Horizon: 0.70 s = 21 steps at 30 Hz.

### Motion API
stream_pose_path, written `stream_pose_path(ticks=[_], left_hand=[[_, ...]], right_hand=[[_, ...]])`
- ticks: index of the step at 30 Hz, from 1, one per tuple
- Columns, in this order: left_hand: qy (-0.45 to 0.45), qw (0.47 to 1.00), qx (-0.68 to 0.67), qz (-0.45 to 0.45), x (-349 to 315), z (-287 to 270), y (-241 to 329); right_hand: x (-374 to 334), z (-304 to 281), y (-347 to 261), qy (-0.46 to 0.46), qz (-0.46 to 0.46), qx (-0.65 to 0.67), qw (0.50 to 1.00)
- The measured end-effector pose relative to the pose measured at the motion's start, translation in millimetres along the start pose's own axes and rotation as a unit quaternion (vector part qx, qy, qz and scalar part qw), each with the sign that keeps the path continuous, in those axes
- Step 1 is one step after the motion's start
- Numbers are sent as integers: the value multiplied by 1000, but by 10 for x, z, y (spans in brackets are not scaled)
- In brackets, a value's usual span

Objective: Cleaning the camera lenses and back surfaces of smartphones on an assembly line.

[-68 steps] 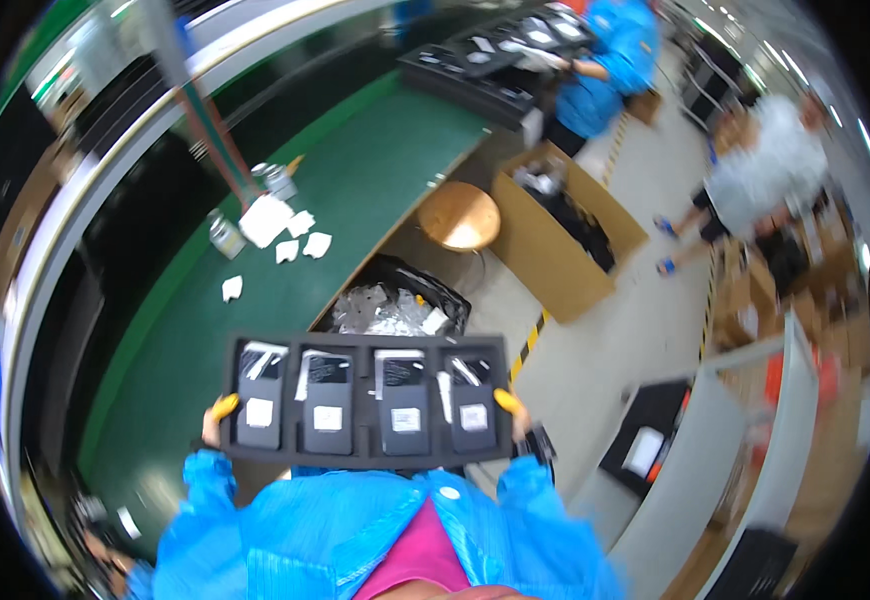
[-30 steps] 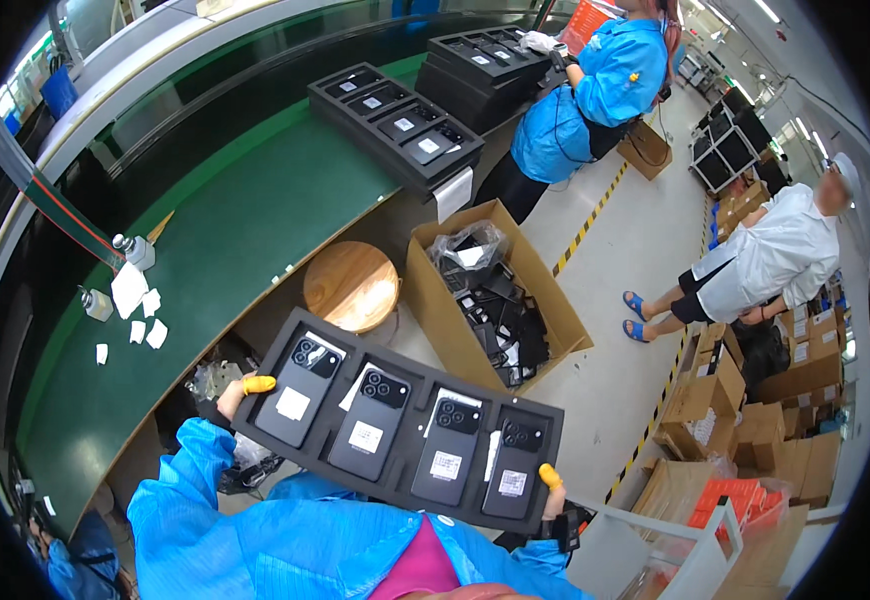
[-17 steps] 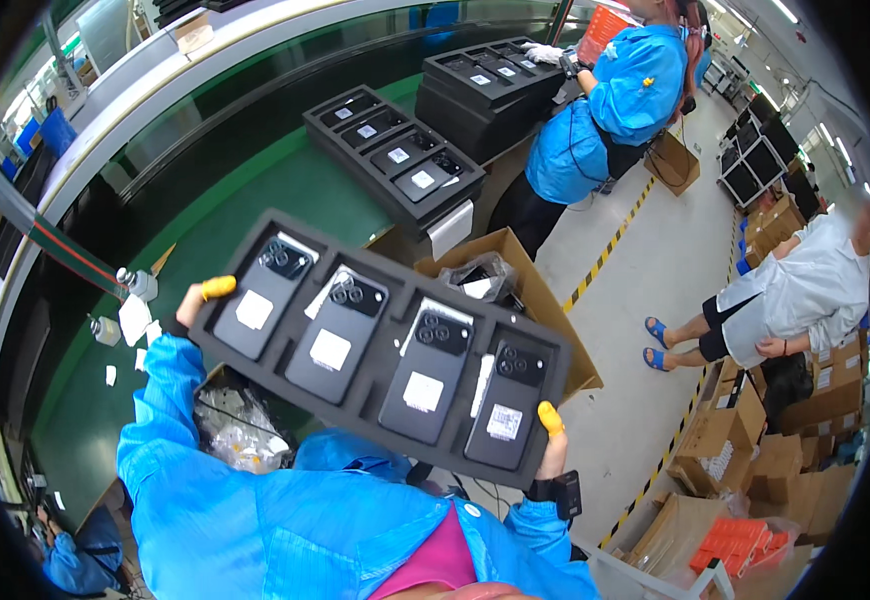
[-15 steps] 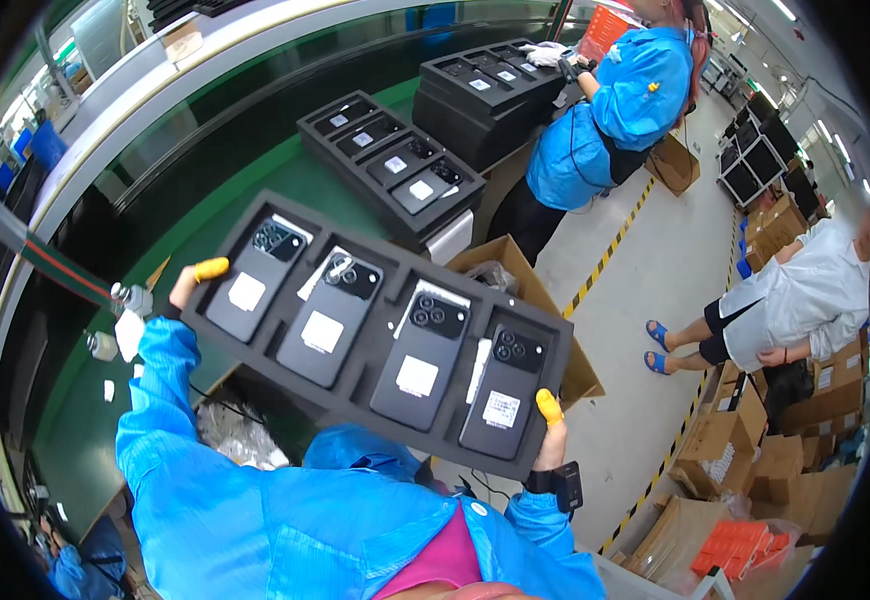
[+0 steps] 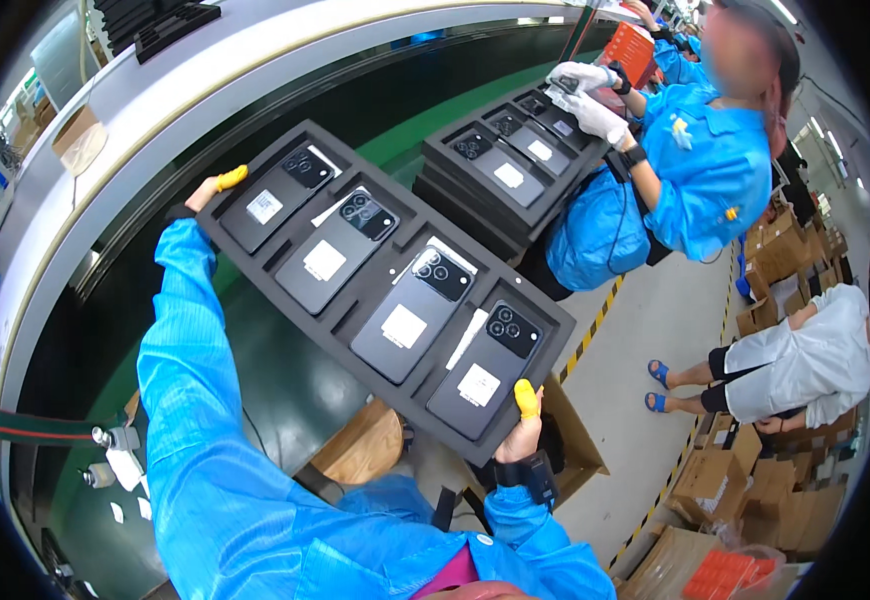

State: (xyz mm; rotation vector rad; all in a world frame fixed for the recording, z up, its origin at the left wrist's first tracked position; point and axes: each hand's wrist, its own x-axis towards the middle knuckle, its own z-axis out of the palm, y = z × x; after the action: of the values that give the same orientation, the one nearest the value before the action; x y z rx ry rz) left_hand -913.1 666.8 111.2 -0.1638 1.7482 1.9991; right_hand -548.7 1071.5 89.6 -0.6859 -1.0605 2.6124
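Observation:
A black foam tray (image 5: 495, 278) is held up in front of me, tilted down to the right. Several dark grey smartphones (image 5: 300, 265) lie in its slots, backs up, with white labels and triple-lens camera blocks. White strips stick out beside the phones. My left hand (image 5: 217, 187), a yellow cot on one finger, grips the far left end. At the near right end, my right hand (image 5: 523, 430) is closed on the tray, also with a yellow finger cot. The fingers under the tray are hidden.
Ahead right, a co-worker's white-gloved hands (image 5: 590, 105) hold a small dark item over stacked foam trays (image 5: 515, 165) with phones. An open carton (image 5: 580, 450) stands below my right hand. A round wooden stool (image 5: 360, 440) is beneath the tray. Another person (image 5: 800, 360) stands right.
The held tray has moved forward and its right end dips more. My left arm is stretched farther out. The co-worker's gloved hands have lifted off the tray with a dark item.

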Motion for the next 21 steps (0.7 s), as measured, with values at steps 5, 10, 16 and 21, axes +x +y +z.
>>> stream_pose_path(ticks=[5, 10, 16, 21], left_hand=[[-1, 996, 4, 87, 751, -354, -15], [-54, 995, -41, 67, 839, 45, -17], [-44, 996, -81, 8, 915, -101, -200], [-59, 997, 11, 50, 845, -119, -115]], right_hand=[[66, 187, 215, 15, 5, 40, 999], [65, 243, 326, 41, -36, 14, 998], [12, 259, 437, 90, -2, -21, 996], [30, 312, 266, 45, 65, -39, 996]])
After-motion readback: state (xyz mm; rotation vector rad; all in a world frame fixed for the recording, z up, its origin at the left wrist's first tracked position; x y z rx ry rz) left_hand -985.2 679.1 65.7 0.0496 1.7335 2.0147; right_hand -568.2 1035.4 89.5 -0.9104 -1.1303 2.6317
